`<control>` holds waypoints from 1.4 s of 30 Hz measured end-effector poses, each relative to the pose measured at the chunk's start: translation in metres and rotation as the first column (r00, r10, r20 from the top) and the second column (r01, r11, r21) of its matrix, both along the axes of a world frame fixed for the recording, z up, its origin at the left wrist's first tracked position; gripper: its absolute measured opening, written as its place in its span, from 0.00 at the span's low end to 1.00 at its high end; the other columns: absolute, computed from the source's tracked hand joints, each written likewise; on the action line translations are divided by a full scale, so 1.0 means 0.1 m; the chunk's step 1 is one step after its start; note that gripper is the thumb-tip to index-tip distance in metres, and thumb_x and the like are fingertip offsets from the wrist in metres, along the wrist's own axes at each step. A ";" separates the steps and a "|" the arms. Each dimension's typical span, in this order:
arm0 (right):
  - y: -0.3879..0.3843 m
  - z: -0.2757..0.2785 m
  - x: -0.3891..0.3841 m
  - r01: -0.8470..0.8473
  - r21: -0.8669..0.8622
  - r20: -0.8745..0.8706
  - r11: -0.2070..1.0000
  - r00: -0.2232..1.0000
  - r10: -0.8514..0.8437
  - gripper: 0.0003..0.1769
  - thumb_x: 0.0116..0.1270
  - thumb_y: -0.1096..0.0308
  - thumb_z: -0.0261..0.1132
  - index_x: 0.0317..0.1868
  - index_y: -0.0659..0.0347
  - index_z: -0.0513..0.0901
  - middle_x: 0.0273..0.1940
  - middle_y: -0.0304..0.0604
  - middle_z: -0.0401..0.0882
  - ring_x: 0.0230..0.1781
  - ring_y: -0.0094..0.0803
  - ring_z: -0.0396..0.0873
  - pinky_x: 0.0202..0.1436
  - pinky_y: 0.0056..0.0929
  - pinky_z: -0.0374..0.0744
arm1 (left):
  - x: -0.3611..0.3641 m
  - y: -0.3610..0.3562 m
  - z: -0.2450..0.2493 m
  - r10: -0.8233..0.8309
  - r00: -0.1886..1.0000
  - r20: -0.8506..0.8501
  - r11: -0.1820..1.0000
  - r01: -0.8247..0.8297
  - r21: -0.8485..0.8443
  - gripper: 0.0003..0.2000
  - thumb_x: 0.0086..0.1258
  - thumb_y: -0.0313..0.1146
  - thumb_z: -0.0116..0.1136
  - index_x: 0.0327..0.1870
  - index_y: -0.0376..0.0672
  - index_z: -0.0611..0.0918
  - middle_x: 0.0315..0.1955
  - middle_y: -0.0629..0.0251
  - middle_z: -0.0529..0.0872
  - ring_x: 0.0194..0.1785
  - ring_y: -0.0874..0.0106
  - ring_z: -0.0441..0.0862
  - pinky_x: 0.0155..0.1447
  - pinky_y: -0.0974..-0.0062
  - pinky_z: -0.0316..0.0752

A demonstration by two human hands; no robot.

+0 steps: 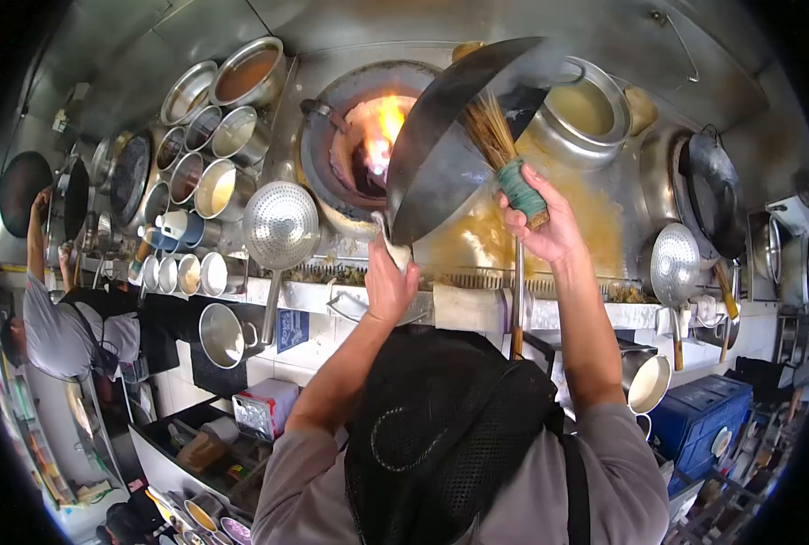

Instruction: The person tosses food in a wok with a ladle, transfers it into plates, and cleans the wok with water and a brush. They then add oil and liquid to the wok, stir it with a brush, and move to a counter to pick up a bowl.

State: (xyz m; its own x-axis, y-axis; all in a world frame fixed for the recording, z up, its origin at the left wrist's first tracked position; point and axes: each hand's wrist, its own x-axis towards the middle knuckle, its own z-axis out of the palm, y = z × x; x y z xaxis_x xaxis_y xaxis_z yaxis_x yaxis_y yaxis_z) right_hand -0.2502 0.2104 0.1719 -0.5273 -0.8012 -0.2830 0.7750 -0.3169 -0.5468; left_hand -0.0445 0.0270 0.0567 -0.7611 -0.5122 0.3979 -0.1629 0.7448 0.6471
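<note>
My left hand point(392, 283) is closed on the near rim of a large dark wok point(436, 145), with a folded cloth point(392, 243) between the fingers and the metal. The wok is tipped up on its side, to the right of the burning stove. In my right hand point(550, 218) is a bamboo wok brush point(491, 132), gripped by its green-wrapped handle. Its bristles reach into the wok's inner side. Steam rises off the wok's upper edge.
Flames burn in the round burner point(377, 136). A pot of cloudy liquid point(590, 109) stands at right. Several metal containers of sauces and seasonings, plus a perforated skimmer point(280, 227), are at left. A wet brownish worktop point(595, 218) lies below the wok. A co-worker point(68, 327) stands far left.
</note>
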 end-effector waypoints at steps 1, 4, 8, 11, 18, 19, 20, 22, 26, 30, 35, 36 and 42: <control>0.02 0.09 0.06 -0.019 -0.060 -0.005 0.998 1.000 0.019 0.19 0.69 0.60 0.68 0.56 0.56 0.77 0.39 0.43 0.80 0.25 0.30 0.77 0.23 0.22 0.73 | -0.02 -0.02 0.06 -0.032 0.999 -0.021 0.998 0.030 -0.055 0.31 0.60 0.26 0.59 0.65 0.25 0.62 0.50 0.37 0.73 0.52 0.39 0.74 0.56 0.53 0.72; -0.38 -0.09 0.53 0.291 0.283 -0.386 0.914 0.907 -0.170 0.35 0.67 0.59 0.70 0.71 0.57 0.68 0.37 0.42 0.83 0.17 0.27 0.76 0.17 0.25 0.73 | -0.04 -0.09 0.11 -0.050 0.998 -0.036 0.999 0.050 -0.018 0.32 0.60 0.26 0.59 0.65 0.25 0.62 0.50 0.37 0.73 0.51 0.39 0.74 0.55 0.53 0.72; -0.44 -1.04 1.06 0.406 0.134 -0.990 0.904 0.017 0.139 0.43 0.65 0.56 0.70 0.77 0.50 0.60 0.58 0.55 0.78 0.35 0.35 0.85 0.36 0.37 0.83 | -0.07 -0.22 -0.01 0.031 0.994 -0.108 0.999 -0.026 0.044 0.28 0.63 0.25 0.57 0.63 0.26 0.63 0.48 0.38 0.74 0.48 0.43 0.77 0.53 0.54 0.73; 0.17 -1.42 0.82 0.463 0.739 -0.571 0.489 0.046 0.819 0.42 0.67 0.52 0.65 0.78 0.39 0.55 0.52 0.57 0.79 0.38 0.49 0.85 0.39 0.49 0.83 | 0.00 -0.34 -0.05 0.097 0.995 -0.030 0.927 -0.079 0.365 0.23 0.64 0.27 0.54 0.60 0.27 0.66 0.46 0.42 0.77 0.47 0.50 0.77 0.56 0.60 0.72; 0.53 -0.65 -0.74 0.947 0.160 -0.807 0.280 -0.037 0.590 0.33 0.67 0.53 0.66 0.71 0.45 0.69 0.48 0.61 0.80 0.43 0.57 0.82 0.46 0.51 0.81 | -0.01 -0.62 -0.41 0.223 0.972 -0.080 0.744 -0.117 0.658 0.22 0.65 0.27 0.54 0.59 0.30 0.68 0.49 0.50 0.79 0.51 0.59 0.78 0.59 0.67 0.72; 0.56 -0.30 -0.61 0.953 0.110 -0.858 0.282 -0.052 0.510 0.34 0.66 0.56 0.67 0.71 0.50 0.69 0.51 0.62 0.79 0.48 0.57 0.81 0.50 0.47 0.80 | -0.02 -0.71 -0.47 0.231 0.971 -0.058 0.613 -0.099 0.784 0.20 0.66 0.26 0.53 0.59 0.31 0.69 0.49 0.53 0.79 0.50 0.64 0.79 0.57 0.69 0.74; 0.60 0.00 -0.42 0.957 0.058 -0.902 0.284 -0.072 0.426 0.34 0.66 0.60 0.69 0.71 0.55 0.69 0.54 0.63 0.79 0.53 0.57 0.80 0.55 0.44 0.78 | -0.07 -0.77 -0.47 0.262 0.962 -0.073 0.422 -0.046 0.905 0.17 0.66 0.25 0.54 0.56 0.34 0.72 0.47 0.58 0.81 0.46 0.68 0.81 0.50 0.70 0.77; 0.75 0.25 -0.05 0.966 0.011 -0.933 0.260 -0.083 0.350 0.38 0.65 0.64 0.70 0.73 0.63 0.64 0.61 0.64 0.75 0.62 0.56 0.75 0.63 0.39 0.74 | -0.11 -0.85 -0.47 0.285 0.959 0.013 0.272 -0.094 0.958 0.15 0.66 0.26 0.55 0.54 0.36 0.74 0.45 0.60 0.81 0.43 0.68 0.82 0.47 0.69 0.79; 1.24 -0.45 0.80 0.992 0.110 -0.853 0.055 0.066 0.518 0.44 0.67 0.70 0.65 0.78 0.64 0.50 0.63 0.71 0.69 0.60 0.65 0.72 0.63 0.47 0.73 | -0.08 -0.95 -0.44 0.219 0.975 0.043 0.027 -0.050 0.998 0.10 0.66 0.32 0.59 0.45 0.43 0.76 0.34 0.65 0.81 0.35 0.68 0.82 0.35 0.66 0.78; 2.10 -1.59 1.49 0.562 0.823 -0.406 -0.084 0.685 0.605 0.43 0.64 0.64 0.63 0.75 0.67 0.54 0.51 0.75 0.77 0.49 0.70 0.77 0.54 0.56 0.76 | -0.10 -1.07 -0.27 0.057 0.996 0.073 -0.226 -0.058 0.972 0.09 0.66 0.35 0.60 0.43 0.46 0.77 0.32 0.65 0.81 0.33 0.68 0.82 0.29 0.66 0.74; 1.69 -0.99 1.56 0.830 0.557 -0.700 0.031 0.449 0.555 0.44 0.65 0.62 0.64 0.77 0.62 0.53 0.53 0.73 0.76 0.52 0.67 0.76 0.56 0.54 0.74 | -0.10 -1.10 -0.61 0.003 0.996 0.091 0.059 -0.091 0.994 0.09 0.64 0.31 0.59 0.42 0.39 0.76 0.32 0.61 0.81 0.36 0.65 0.84 0.35 0.61 0.81; 1.68 -1.08 1.60 0.809 0.587 -0.664 -0.027 0.500 0.556 0.45 0.65 0.61 0.65 0.78 0.59 0.52 0.54 0.72 0.75 0.52 0.68 0.76 0.55 0.54 0.74 | -0.12 -0.93 -0.32 0.121 0.980 0.160 0.150 -0.177 0.973 0.08 0.63 0.29 0.57 0.36 0.32 0.78 0.29 0.58 0.82 0.28 0.65 0.83 0.32 0.66 0.79; 1.76 -1.37 1.25 0.584 0.781 -0.623 0.220 0.753 0.214 0.39 0.64 0.63 0.66 0.74 0.61 0.63 0.32 0.48 0.81 0.27 0.35 0.80 0.32 0.35 0.80 | 0.35 -0.60 -1.26 0.037 0.992 -0.119 0.785 0.045 0.618 0.31 0.66 0.36 0.60 0.62 0.26 0.61 0.49 0.46 0.80 0.50 0.56 0.81 0.57 0.63 0.75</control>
